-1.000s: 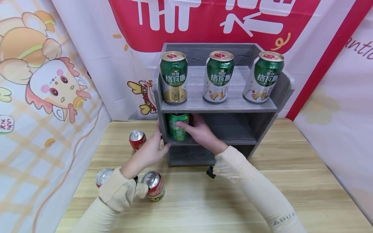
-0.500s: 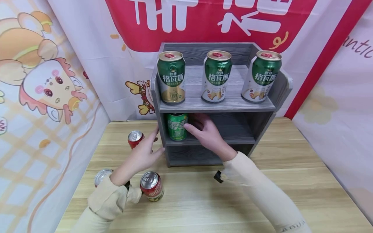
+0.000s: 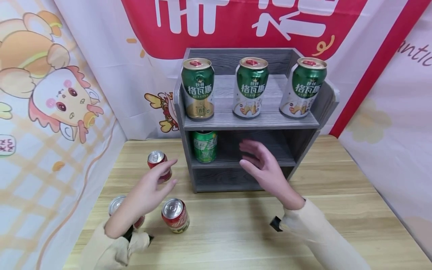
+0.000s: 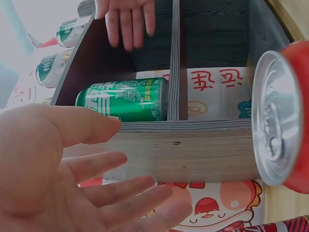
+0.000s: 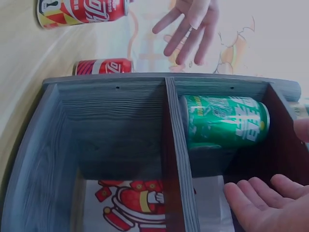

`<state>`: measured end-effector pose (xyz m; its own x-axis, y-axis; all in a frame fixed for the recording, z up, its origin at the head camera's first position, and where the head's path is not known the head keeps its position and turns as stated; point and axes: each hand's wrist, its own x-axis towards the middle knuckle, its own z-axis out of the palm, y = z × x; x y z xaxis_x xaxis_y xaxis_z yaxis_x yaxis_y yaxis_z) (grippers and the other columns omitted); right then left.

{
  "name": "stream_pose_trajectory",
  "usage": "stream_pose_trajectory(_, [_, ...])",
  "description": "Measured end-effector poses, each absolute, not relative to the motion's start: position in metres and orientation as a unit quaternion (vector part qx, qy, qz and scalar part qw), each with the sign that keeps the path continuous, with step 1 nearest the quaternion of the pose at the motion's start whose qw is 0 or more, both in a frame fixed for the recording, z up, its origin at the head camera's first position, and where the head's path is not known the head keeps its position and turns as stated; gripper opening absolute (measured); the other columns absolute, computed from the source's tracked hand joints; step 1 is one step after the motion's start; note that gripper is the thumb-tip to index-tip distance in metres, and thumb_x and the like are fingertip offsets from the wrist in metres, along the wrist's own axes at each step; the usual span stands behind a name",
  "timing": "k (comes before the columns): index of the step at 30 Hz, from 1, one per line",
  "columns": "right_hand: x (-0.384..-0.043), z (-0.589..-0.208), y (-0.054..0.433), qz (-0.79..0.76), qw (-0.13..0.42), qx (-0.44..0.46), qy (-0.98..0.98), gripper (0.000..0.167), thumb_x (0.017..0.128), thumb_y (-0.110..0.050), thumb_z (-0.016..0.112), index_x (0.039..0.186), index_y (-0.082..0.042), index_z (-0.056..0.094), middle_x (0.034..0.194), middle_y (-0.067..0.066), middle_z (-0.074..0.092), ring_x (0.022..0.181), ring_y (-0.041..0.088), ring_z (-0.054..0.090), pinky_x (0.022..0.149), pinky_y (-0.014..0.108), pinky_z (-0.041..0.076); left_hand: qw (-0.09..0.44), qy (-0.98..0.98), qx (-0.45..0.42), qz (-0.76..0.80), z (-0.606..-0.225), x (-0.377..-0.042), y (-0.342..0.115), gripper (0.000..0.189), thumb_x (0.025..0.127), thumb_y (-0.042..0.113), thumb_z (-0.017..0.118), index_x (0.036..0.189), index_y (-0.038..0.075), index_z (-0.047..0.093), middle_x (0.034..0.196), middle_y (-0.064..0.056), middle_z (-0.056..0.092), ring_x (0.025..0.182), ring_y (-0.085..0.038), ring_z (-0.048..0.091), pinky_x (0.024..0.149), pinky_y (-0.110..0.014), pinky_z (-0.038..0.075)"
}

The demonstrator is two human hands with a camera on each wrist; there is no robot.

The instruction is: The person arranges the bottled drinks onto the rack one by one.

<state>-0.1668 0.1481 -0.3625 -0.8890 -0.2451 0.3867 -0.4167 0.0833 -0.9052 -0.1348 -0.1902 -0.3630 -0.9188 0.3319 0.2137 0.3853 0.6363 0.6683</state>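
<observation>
Left hand [image 3: 150, 193] free, fingers spread near three red cola cans [image 3: 176, 217] on a wood-grain tabletop [image 3: 229, 236], right hand [image 3: 266, 168] free, fingers loosely bent before a gray shelf [image 3: 249, 123], green soda can [image 3: 205, 147] upright at the middle level's left end, three kvass cans [image 3: 251, 88] above, printed backdrop [image 3: 152, 71].

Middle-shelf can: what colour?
The can is mostly green; the right wrist view shows it best.

Lower right, it's the right hand [image 5: 270, 200], apart from the green can [image 5: 224, 121] sitting by the side wall [image 5: 116, 96] of the grey shelf [image 5: 179, 157], while past that wall the left hand [image 5: 197, 26] hangs, fingers apart, near a red can [image 5: 101, 66], a red-and-yellow can [image 5: 82, 10] top left.
</observation>
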Motion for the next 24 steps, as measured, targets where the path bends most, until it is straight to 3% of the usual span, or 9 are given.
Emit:
stream_pose_trajectory(7, [-0.148, -0.366, 0.177, 0.691, 0.175, 0.249, -0.656, 0.038, 0.091, 0.016, 0.061, 0.128, 0.014, 0.053, 0.126, 0.02, 0.064, 0.116, 0.021, 0.064, 0.093, 0.029, 0.056, 0.041, -0.877, -0.174, -0.446, -0.376, -0.12, -0.2, 0.056, 0.103, 0.016, 0.062, 0.154, 0.008, 0.041, 0.15, -0.018, 0.051, 0.126, -0.037, 0.058, 0.097, -0.045, 0.055])
stream_pose_trajectory(10, [-0.143, -0.364, 0.191, 0.712, 0.204, 0.271, -0.614, 0.032, 0.092, 0.018, 0.059, 0.123, 0.017, 0.052, 0.121, 0.016, 0.068, 0.111, 0.021, 0.066, 0.09, 0.029, 0.058, 0.061, -0.872, -0.166, -0.457, -0.383, -0.112, -0.208, 0.052, 0.104, 0.017, 0.06, 0.153, 0.007, 0.043, 0.147, -0.017, 0.054, 0.123, -0.036, 0.061, 0.094, -0.034, 0.057])
stream_pose_trajectory(15, [-0.136, -0.361, 0.214, 0.723, 0.253, 0.27, -0.583, 0.028, 0.09, 0.024, 0.055, 0.117, 0.021, 0.053, 0.114, 0.018, 0.07, 0.102, 0.022, 0.068, 0.081, 0.027, 0.06, 0.087, -0.87, -0.172, -0.453, -0.392, -0.103, -0.217, 0.049, 0.104, 0.011, 0.058, 0.151, 0.004, 0.045, 0.143, -0.019, 0.056, 0.116, -0.034, 0.064, 0.092, -0.016, 0.051])
stream_pose_trajectory(24, [-0.138, -0.361, 0.243, 0.74, 0.343, 0.167, -0.554, 0.022, 0.089, 0.019, 0.061, 0.11, 0.013, 0.062, 0.096, 0.012, 0.068, 0.08, 0.016, 0.063, 0.065, 0.019, 0.056, 0.076, -0.86, -0.164, -0.477, -0.41, -0.084, -0.222, 0.057, 0.101, 0.008, 0.062, 0.154, 0.014, 0.043, 0.144, -0.016, 0.057, 0.119, 0.001, 0.058, 0.093, -0.018, 0.052])
